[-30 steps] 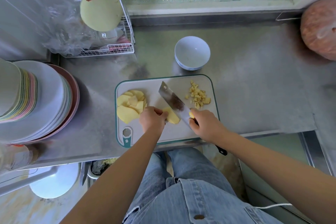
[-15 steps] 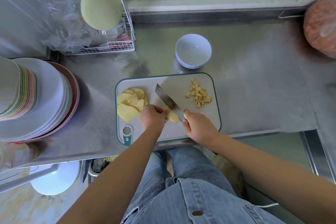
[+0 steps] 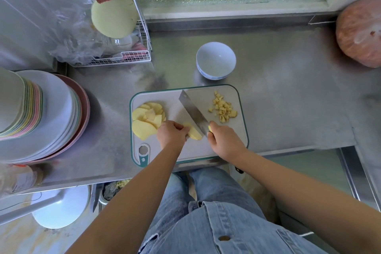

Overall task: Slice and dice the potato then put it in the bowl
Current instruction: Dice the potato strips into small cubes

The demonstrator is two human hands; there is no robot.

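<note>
The right grip (image 3: 223, 140) wraps the knife (image 3: 192, 112) handle; the left grip (image 3: 172, 135) pinches the potato slices (image 3: 194, 133) lying between them – blade touching the stack just beside the left grip. A slippery slice could skid and carry the edge into those fingers. The bowl (image 3: 215, 62) sits beyond both grips, empty

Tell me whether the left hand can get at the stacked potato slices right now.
Probably yes: the potato slices lie right beside the left hand with nothing between, though it must first let go of the potato piece it holds.
</note>
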